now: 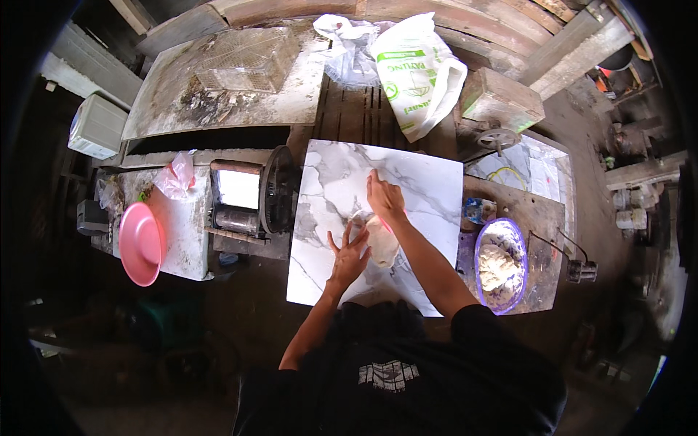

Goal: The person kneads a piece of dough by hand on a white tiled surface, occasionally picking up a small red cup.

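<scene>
Pale, flattened, oblong dough (382, 247) lies on a white, grey-veined tabletop (429, 182). The left hand (350, 256), grip spread wide, is at its left edge; the right hand (385, 198) stretches beyond, its grip unclear.

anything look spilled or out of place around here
Yes: dark debris lies scattered by the wire cage on the stained pale board, as if spilled. The pink basin also appears to overhang the near edge of its table, an awkward spot.
</scene>
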`<action>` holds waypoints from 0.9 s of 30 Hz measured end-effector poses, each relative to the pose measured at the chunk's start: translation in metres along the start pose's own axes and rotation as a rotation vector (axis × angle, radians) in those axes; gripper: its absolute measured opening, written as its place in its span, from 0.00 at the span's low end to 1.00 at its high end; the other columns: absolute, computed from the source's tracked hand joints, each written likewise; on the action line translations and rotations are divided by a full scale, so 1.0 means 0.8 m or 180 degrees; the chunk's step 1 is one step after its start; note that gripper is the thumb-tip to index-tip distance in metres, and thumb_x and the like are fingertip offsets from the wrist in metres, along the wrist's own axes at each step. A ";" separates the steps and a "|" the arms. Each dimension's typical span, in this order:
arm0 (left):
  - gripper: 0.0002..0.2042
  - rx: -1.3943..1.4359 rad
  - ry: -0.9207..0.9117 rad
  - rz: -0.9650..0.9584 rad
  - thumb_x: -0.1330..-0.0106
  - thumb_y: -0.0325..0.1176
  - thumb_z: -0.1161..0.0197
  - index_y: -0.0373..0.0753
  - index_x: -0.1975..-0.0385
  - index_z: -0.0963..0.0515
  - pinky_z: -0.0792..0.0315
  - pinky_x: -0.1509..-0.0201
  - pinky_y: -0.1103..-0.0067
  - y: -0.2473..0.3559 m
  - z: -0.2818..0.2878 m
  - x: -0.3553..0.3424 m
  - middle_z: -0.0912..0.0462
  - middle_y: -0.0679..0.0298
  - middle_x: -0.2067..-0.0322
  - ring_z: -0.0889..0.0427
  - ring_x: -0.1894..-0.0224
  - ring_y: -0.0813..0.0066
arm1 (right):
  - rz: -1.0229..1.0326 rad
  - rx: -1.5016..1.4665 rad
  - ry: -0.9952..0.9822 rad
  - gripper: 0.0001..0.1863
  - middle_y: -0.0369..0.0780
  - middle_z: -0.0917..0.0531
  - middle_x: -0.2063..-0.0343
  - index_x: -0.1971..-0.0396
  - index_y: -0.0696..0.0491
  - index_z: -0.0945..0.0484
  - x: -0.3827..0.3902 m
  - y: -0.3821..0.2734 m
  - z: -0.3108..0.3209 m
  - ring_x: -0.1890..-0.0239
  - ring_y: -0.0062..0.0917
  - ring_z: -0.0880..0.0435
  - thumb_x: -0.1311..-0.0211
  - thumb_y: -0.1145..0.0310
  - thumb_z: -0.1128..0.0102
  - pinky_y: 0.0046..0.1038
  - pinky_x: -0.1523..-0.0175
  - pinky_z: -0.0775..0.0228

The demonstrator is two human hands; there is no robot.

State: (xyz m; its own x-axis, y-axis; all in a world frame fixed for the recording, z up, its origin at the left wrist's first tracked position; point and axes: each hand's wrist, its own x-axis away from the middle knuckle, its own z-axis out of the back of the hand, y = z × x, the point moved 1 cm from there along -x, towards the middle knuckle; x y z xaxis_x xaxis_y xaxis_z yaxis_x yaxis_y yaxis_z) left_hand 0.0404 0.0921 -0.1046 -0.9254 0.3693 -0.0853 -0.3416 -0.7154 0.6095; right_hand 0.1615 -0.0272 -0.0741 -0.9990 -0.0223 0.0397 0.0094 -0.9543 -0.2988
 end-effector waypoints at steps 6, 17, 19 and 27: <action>0.18 0.0074 -0.0036 0.0160 0.44 0.35 0.47 0.40 0.53 0.33 0.76 0.45 0.45 0.002 0.000 -0.004 0.35 0.70 0.48 0.52 0.38 0.64 | -0.0103 -0.0286 0.0003 0.13 0.48 0.23 0.83 0.62 0.51 0.36 -0.007 0.013 0.006 0.78 0.43 0.23 0.40 0.60 0.65 0.40 0.69 0.33; 0.17 0.0125 0.0114 0.0333 0.45 0.35 0.45 0.44 0.54 0.30 0.76 0.42 0.50 -0.027 0.014 -0.010 0.34 0.68 0.48 0.49 0.40 0.65 | 0.0027 -0.0799 0.1041 0.05 0.43 0.27 0.90 0.69 0.49 0.36 0.053 -0.005 0.007 0.84 0.40 0.26 0.43 0.66 0.58 0.40 0.72 0.36; 0.16 0.0124 0.0145 0.0302 0.45 0.35 0.45 0.43 0.55 0.30 0.75 0.43 0.49 -0.024 0.020 -0.011 0.33 0.68 0.48 0.48 0.40 0.63 | 0.0113 -0.0672 0.0959 0.05 0.44 0.26 0.89 0.69 0.50 0.36 0.045 -0.012 -0.002 0.83 0.40 0.26 0.43 0.66 0.59 0.39 0.71 0.35; 0.16 0.0248 0.0222 0.0394 0.44 0.34 0.46 0.43 0.55 0.30 0.74 0.43 0.50 -0.009 0.015 0.004 0.34 0.68 0.48 0.48 0.40 0.63 | -0.0448 -0.0266 0.0036 0.09 0.47 0.23 0.85 0.66 0.53 0.38 0.011 -0.024 0.005 0.79 0.41 0.23 0.39 0.64 0.66 0.39 0.67 0.33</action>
State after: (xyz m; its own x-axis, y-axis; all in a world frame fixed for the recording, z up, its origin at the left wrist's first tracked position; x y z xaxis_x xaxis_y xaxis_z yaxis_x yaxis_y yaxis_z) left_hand 0.0417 0.1058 -0.0997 -0.9697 0.2373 -0.0586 -0.2132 -0.7036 0.6779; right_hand 0.1527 -0.0100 -0.0639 -0.9906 0.1137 0.0761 -0.1339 -0.9196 -0.3694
